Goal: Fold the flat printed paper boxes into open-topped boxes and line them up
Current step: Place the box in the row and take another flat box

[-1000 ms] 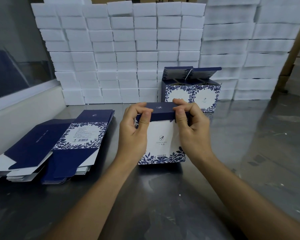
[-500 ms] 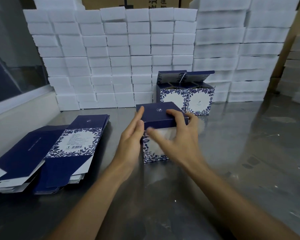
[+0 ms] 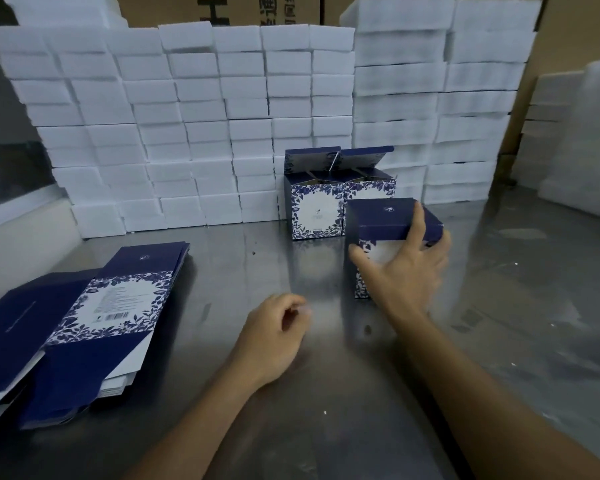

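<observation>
We are at the placing step: a folded box point(image 3: 392, 233) stands on the steel table point(image 3: 499, 306), just in front and to the right of the two finished boxes point(image 3: 340, 199) that sit side by side against a wall of white foam blocks point(image 3: 205, 133).

Our right hand point(image 3: 404, 268) grips this box from the near side, thumb spread against its left face, fingers wrapped over the dark blue top and round its right edge. Our left hand point(image 3: 274, 336) is off the box, hanging over the table with fingers loosely curled and holding nothing.

The box stands upright, so its long axis appears to run vertically. Its floral printed front faces us, turned slightly to the left, and its closed blue end points up, while the two finished boxes have their lids raised. We judge this one may need turning over before it joins the row.

The next move calls for setting it squarely beside the right-hand box, fronts level. The left hand looks free to reach the stack of flat boxes point(image 3: 94, 317) lying at far left.
</observation>
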The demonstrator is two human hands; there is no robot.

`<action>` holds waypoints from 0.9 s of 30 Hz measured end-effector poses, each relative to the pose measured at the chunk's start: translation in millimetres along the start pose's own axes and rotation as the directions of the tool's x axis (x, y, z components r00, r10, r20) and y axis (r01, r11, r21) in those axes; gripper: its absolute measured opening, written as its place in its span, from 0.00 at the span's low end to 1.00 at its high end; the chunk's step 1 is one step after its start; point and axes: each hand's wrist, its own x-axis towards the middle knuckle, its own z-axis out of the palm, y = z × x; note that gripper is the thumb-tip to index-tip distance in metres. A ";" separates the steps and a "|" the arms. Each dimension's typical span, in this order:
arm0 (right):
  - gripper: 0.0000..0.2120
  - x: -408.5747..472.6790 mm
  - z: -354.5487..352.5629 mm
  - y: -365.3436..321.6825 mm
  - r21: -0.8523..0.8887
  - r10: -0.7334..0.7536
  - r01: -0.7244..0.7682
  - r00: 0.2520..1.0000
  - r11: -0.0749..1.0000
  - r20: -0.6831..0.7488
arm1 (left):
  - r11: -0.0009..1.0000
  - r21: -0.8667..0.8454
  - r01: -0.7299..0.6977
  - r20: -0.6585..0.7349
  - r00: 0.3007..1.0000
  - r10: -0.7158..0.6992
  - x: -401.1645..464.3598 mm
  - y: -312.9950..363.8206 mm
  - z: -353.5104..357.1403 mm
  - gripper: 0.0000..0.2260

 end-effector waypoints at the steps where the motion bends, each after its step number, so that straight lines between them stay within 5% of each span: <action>1: 0.52 6.2 0.9 6.7 -0.018 0.011 -0.012 0.999 1.000 -0.041 | 0.982 0.181 -0.050 0.063 0.997 0.040 -0.7 0.2 4.7 0.14; 3: 0.52 18.7 5.6 18.1 -0.054 0.033 -0.039 0.995 0.998 -0.096 | 0.869 0.474 -0.140 0.176 0.982 0.062 -2.6 -2.2 16.8 0.19; 5: 0.51 33.6 12.0 26.7 -0.089 0.061 -0.073 0.989 0.993 -0.135 | 0.812 0.567 -0.141 0.221 0.975 0.015 -5.1 -5.0 24.1 0.23; 13: 0.52 104.9 17.6 52.3 -0.147 0.210 -0.227 0.970 0.963 -0.122 | 0.775 0.617 -0.135 0.248 0.968 -0.029 -13.4 0.3 21.3 0.28; 18: 0.51 133.9 25.1 52.1 -0.157 0.278 -0.279 0.960 0.947 -0.029 | 0.753 0.640 -0.156 0.247 0.969 -0.009 -25.0 13.7 17.2 0.41; 27: 0.51 165.6 52.0 48.3 -0.135 0.299 -0.290 0.953 0.947 0.048 | 0.728 0.657 -0.197 0.170 0.979 0.111 -28.0 10.9 16.7 0.37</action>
